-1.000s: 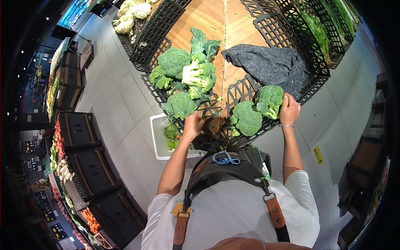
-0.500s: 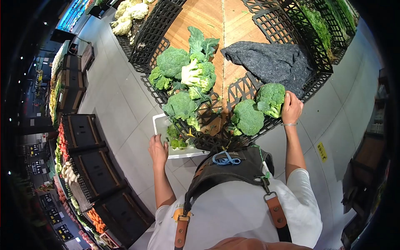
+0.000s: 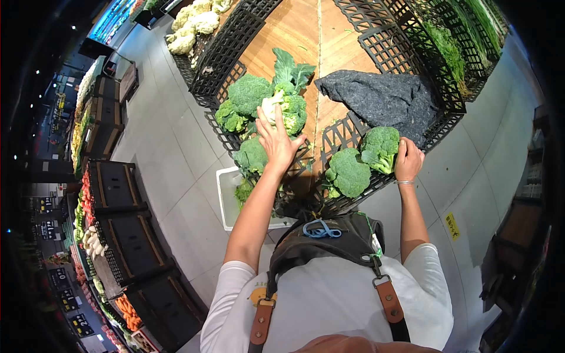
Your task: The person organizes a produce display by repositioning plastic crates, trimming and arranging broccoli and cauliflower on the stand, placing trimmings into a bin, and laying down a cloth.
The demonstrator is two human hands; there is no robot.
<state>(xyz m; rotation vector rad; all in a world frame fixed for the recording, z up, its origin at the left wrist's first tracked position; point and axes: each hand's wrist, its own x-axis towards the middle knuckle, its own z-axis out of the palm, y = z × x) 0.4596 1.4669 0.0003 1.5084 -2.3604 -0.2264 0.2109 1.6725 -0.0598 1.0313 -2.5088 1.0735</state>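
My left hand [image 3: 275,141] reaches over the pile at the left, fingers spread, over an upturned broccoli head [image 3: 292,112] whose pale cut stalks show. Around it sit a green broccoli head [image 3: 249,92], a smaller one [image 3: 231,116] and another [image 3: 251,155] partly behind my wrist. My right hand [image 3: 409,160] is curled at the stem end of a broccoli head [image 3: 379,147] near the crate's right corner; its fingertips are partly hidden. Touching that head on the left is a second broccoli head [image 3: 348,172].
Black mesh crate panels [image 3: 388,48] border the wooden display surface [image 3: 335,35]. A dark grey cloth [image 3: 385,100] lies at the right. Below the left pile, a white bin [image 3: 226,203] holds green scraps. Cauliflowers [image 3: 197,23] sit beyond at the upper left.
My left hand has moved up and right from beside the white bin to the broccoli pile. My right hand stays at the same broccoli head. The view has shifted slightly.
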